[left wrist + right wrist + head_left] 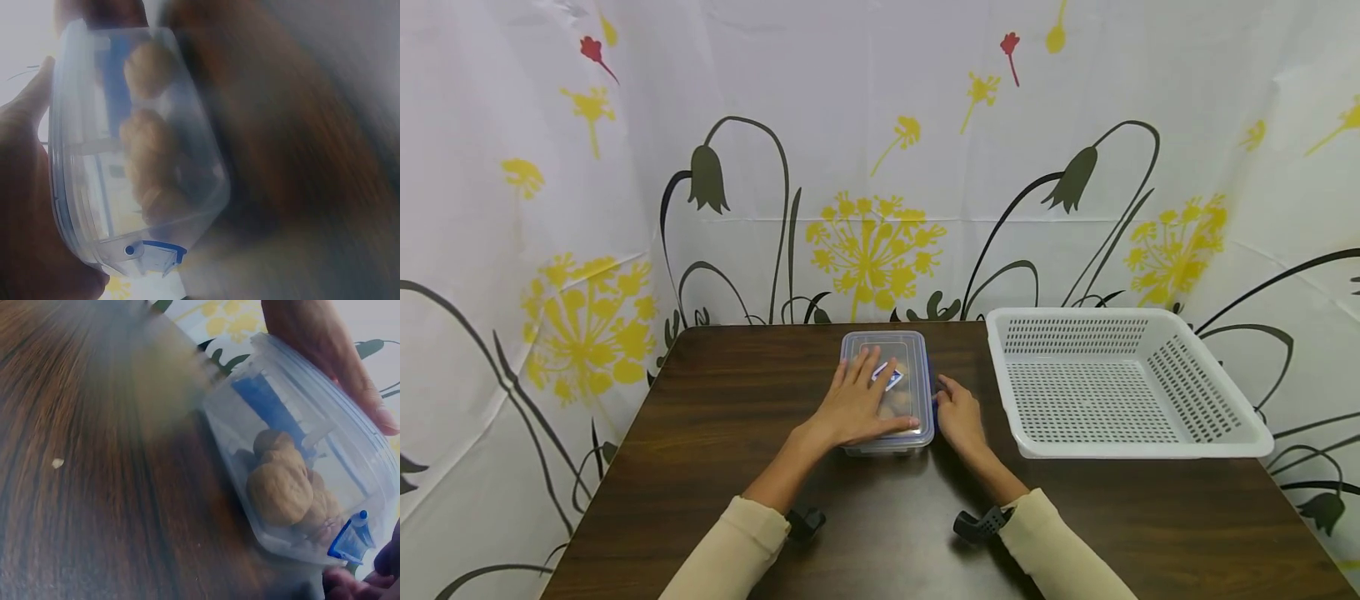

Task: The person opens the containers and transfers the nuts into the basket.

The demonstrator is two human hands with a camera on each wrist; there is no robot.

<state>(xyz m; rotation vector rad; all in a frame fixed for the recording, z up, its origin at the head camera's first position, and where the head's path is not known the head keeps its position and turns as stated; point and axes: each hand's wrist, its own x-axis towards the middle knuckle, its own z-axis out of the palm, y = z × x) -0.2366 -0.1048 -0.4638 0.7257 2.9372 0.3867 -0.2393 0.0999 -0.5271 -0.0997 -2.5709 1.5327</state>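
A clear plastic food container (887, 442) with a lid and blue latches stands on the table; round brown balls (280, 494) show through its wall. My left hand (857, 408) rests flat on the lid, fingers spread, partly covering a blue and white label (891, 379). At the container's right side is my right hand (961, 421), its fingers bent beside a blue side latch (351, 540). That latch stands out from the wall in the right wrist view. Whether the fingers pinch it is hidden.
A white perforated plastic basket (1093, 450) stands to the right of the container. A small pale crumb (58, 463) lies on the dark wooden table (730, 400). Behind the table hangs a flower-printed curtain (865, 108).
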